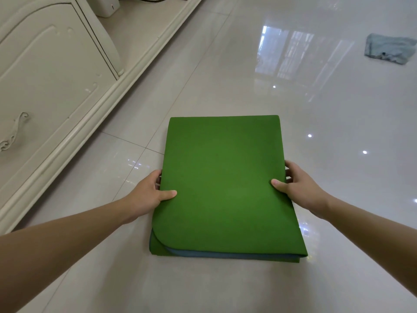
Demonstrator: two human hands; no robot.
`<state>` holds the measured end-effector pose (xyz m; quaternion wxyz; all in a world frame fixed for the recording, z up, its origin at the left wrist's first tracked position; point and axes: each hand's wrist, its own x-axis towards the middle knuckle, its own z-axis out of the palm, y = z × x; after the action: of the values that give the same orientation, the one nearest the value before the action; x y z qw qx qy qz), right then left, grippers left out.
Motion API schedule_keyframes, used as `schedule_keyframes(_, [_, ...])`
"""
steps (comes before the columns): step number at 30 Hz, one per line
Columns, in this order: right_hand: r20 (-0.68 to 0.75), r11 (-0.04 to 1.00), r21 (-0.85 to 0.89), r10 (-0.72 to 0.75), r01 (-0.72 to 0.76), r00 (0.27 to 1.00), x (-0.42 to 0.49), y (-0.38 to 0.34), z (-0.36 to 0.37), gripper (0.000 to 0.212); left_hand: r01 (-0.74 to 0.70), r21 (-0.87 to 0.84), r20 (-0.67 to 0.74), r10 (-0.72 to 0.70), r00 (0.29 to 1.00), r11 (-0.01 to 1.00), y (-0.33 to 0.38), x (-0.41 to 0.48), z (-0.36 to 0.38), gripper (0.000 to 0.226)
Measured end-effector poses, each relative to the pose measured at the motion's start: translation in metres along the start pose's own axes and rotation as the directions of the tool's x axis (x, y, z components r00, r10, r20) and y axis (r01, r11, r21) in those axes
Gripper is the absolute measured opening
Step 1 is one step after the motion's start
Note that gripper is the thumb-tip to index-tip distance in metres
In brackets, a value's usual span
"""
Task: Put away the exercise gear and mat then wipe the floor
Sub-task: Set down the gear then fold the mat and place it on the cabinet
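A green exercise mat (223, 177), folded into a flat square with a blue underside showing at its near edge, lies on the glossy tiled floor. My left hand (149, 195) grips its left edge, thumb on top and fingers tucked under. On the opposite side my right hand (297, 186) grips the right edge the same way, thumb lying on the green surface. A crumpled light blue cloth (389, 48) lies on the floor far off at the upper right.
A cream cabinet (45, 82) with carved doors and a raised plinth runs along the left side. A white device (106, 5) with cables stands on its low shelf at the top. Shiny floor tiles (293, 98) stretch ahead and to the right.
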<state>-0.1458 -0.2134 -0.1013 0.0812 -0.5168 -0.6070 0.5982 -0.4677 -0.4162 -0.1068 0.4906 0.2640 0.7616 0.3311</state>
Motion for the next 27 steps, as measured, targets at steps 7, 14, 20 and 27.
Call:
schedule_keyframes(7, [0.000,0.997,0.057,0.054,-0.054,0.999,0.005,-0.003,-0.004,0.053,0.006,-0.018,-0.035,-0.007,0.999,1.000,0.003,0.002,0.002,0.047])
schedule_keyframes(14, [0.013,0.991,0.107,0.083,-0.084,0.996,0.010,-0.014,-0.008,0.083,0.001,-0.080,-0.043,-0.005,0.999,0.997,0.010,0.009,-0.001,0.080])
schedule_keyframes(20, [0.032,0.992,0.110,0.062,-0.065,0.998,0.011,-0.014,-0.004,0.092,0.019,-0.093,-0.051,-0.024,0.998,0.995,0.013,0.015,0.001,0.073])
schedule_keyframes(27, [0.032,0.985,0.145,0.091,-0.095,0.995,0.012,-0.020,0.002,0.080,0.067,-0.130,-0.052,-0.074,0.996,0.989,0.018,0.020,0.002,0.077])
